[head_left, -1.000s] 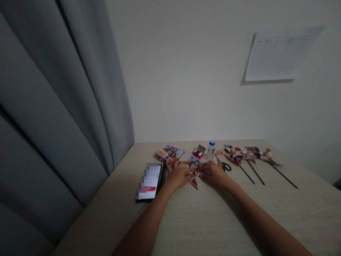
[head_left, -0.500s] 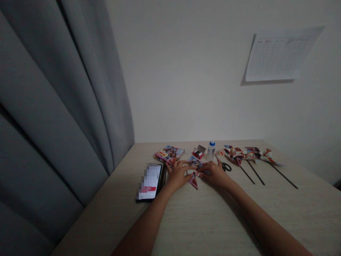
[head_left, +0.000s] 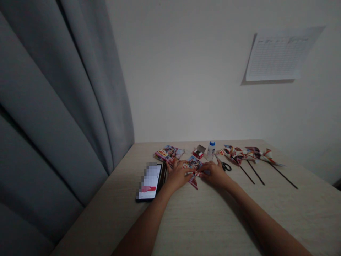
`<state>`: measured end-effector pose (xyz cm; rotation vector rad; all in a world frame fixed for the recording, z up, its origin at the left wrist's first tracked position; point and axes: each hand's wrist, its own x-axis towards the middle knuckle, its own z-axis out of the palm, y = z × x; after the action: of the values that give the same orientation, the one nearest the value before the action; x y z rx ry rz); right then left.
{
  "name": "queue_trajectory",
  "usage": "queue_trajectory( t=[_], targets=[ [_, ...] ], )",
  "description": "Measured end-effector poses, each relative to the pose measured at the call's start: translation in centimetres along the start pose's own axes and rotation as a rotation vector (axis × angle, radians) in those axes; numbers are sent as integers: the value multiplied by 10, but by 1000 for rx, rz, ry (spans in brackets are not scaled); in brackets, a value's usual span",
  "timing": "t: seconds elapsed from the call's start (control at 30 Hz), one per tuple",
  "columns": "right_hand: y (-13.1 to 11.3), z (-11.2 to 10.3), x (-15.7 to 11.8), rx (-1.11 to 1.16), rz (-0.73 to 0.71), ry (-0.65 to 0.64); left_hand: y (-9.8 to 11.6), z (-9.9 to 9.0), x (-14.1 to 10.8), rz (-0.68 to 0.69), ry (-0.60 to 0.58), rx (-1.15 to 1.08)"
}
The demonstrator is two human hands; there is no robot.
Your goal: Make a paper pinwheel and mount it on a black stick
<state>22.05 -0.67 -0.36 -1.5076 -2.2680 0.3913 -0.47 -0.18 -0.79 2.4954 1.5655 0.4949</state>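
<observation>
My left hand (head_left: pixel 178 175) and my right hand (head_left: pixel 214 174) meet at the middle of a printed paper square (head_left: pixel 194 163), pinching its folded corners together at the centre. One red-patterned point of the paper (head_left: pixel 193 184) sticks out toward me below my fingers. Much of the centre is hidden by my fingertips. To the right of my right hand lie black-handled scissors (head_left: pixel 226 166), almost touching my raised fingertip.
Several finished paper pinwheels on black sticks (head_left: pixel 246 156) lie at the right. A printed paper stack (head_left: pixel 169 154), small red box (head_left: pixel 198 152), blue-capped glue bottle (head_left: pixel 211 150) and phone (head_left: pixel 149 182) sit nearby. A grey curtain (head_left: pixel 53 99) hangs left.
My hands stay in nearly the same place, pressed together over the paper's centre. The fingers have closed slightly over the folded corners.
</observation>
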Motion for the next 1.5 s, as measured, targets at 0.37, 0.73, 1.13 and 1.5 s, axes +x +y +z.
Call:
queue_trajectory(
  t=[0.37, 0.73, 1.13, 1.5],
  targets=[
    [-1, -2, 0, -19, -11, 6, 0, 0, 0, 10, -5, 19],
    [-2, -3, -1, 5, 8, -15, -2, 7, 4, -130, 13, -99],
    [-3, -3, 0, -11, 2, -16, 0, 9, 3, -81, 26, -7],
    [-1, -2, 1, -16, 9, -31, 3, 6, 4, -52, 15, 24]
  ],
)
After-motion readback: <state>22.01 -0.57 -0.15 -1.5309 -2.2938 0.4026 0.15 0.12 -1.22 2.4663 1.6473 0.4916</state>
